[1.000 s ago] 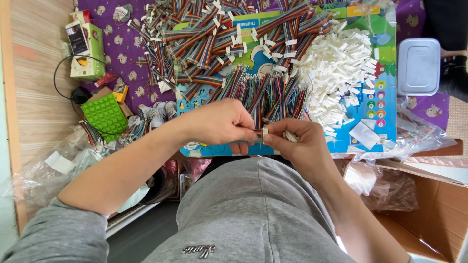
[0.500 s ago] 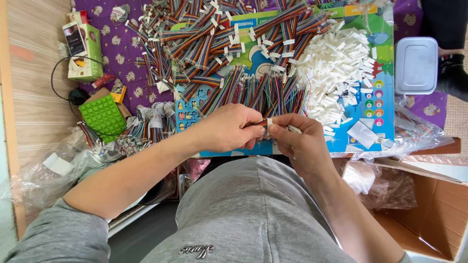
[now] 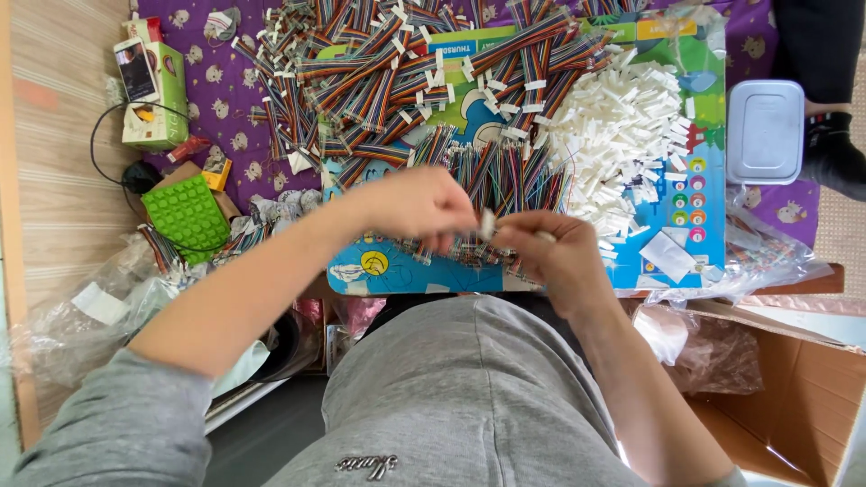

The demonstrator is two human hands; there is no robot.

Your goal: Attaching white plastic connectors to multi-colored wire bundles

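**Two hands meet over a small white connector above a table of ribbon cables**

The left hand [image 3: 417, 206] and the right hand [image 3: 552, 257] come together just above the near edge of a colourful printed board [image 3: 672, 194]; between their fingertips sits a small white connector [image 3: 488, 223], pinched from both sides, with the left fingers closed on it and the right thumb and forefinger curled tight against it; thin coloured wires [image 3: 469, 248] trail under the hands, though the blur there hides how they join the connector.

Behind the hands, a loose bundle of multicoloured wires [image 3: 505, 171] lies on the board; to its right spreads a heap of white plastic connectors [image 3: 622, 135]; further back, striped ribbon cables [image 3: 379, 72] lie scattered across the board and the purple patterned cloth [image 3: 225, 81].

At the left stand a green studded block [image 3: 187, 215] and a green-and-white carton [image 3: 153, 86]; a pale lidded container [image 3: 765, 132] sits at the far right; an open cardboard box [image 3: 785, 397] lies at the lower right, beside crumpled clear plastic bags [image 3: 767, 257].
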